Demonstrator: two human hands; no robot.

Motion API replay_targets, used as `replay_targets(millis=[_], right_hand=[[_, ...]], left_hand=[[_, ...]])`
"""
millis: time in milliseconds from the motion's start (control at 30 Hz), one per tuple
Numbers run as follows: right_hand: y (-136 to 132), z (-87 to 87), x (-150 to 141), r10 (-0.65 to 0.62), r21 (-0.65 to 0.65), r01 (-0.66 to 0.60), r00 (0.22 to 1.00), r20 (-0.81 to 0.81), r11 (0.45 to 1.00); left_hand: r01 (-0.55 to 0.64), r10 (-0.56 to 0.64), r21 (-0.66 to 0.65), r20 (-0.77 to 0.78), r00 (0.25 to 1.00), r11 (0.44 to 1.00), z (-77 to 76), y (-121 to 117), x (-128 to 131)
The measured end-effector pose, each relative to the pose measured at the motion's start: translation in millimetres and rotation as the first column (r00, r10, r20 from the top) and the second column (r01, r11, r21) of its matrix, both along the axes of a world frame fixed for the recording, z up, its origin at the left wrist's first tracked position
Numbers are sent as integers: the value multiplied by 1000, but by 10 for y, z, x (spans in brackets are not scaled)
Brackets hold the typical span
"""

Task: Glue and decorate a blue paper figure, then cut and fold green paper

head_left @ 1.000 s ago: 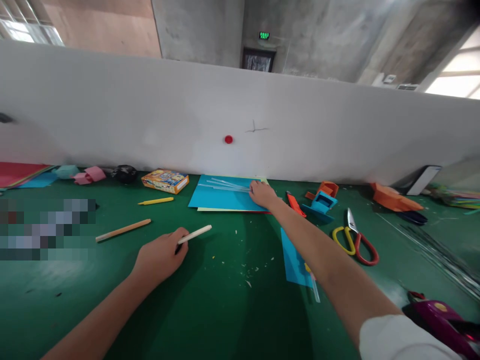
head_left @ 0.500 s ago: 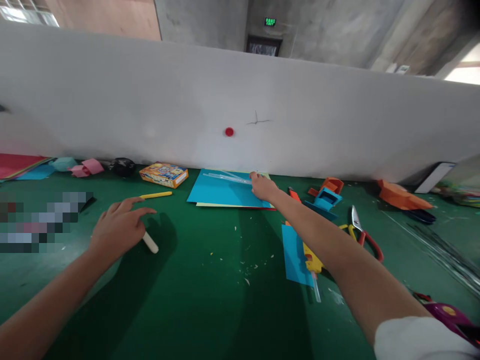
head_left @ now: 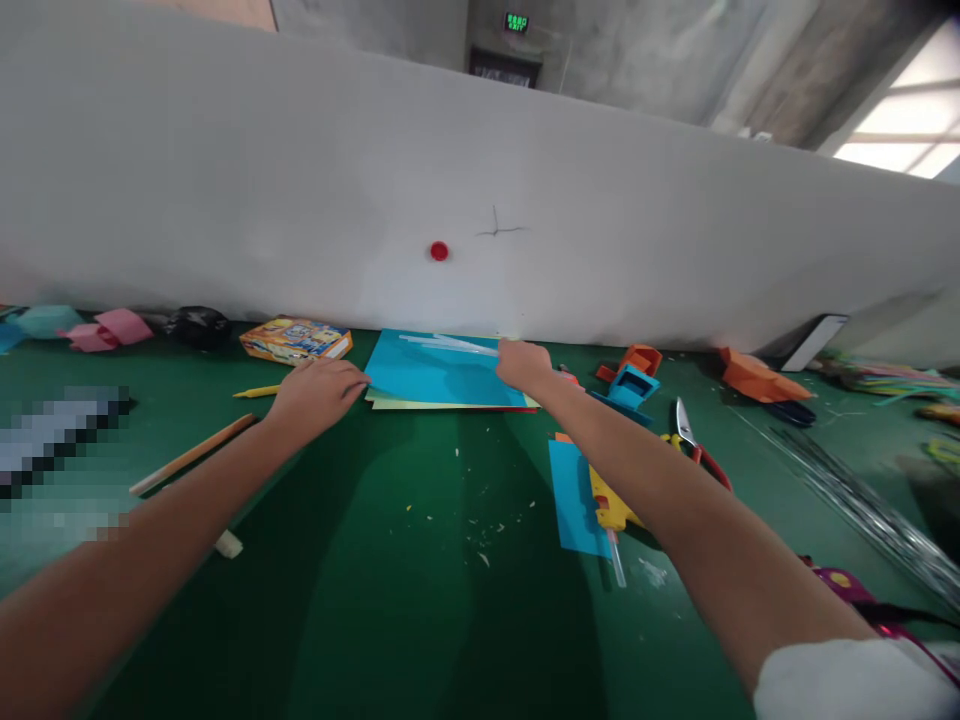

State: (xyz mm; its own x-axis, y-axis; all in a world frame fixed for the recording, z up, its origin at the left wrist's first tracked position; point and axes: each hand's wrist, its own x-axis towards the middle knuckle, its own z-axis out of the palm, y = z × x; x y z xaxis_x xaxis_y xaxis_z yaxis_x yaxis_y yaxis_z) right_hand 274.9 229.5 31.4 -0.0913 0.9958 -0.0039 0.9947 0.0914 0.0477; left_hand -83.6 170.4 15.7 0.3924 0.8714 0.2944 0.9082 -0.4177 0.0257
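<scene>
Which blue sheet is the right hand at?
The large one by the wall, with clear strips on it; the right hand is at its right end. A small one lies by the glue gun, another far left.

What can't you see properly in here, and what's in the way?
All in the head view:
Ends of the clear sticks: hidden by the right hand.
Most of the white stick: behind the left forearm.
Part of the yellow glue gun: behind the right forearm.
Words on the box: too blurred.
Flat thing at far left: pixelated, cut off by the edge.
</scene>
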Motion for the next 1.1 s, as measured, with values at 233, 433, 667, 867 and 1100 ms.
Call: replay_targets(millis=[233,433,667,867,1100], right_hand=[[-28,53,264,-181,103,185,982,-51,977],[-81,205,427,-179,149,180,984,-20,972],[-214,486,673,-121,174,105,989,84,979],[-285,498,664,-82,147,61,987,140,987],[-308,476,561,-32,128,11,986,163,992]], left_hand=[[64,-72,51,158,985,997,142,-30,92],[208,-200,-24,190,961,978,70,-84,214],[314,-284,-137,201,937,940,-89,-58,257],[289,-267,-127,170,949,949,-49,-31,271],[274,-249,-116,193,949,955,-30,38,288]])
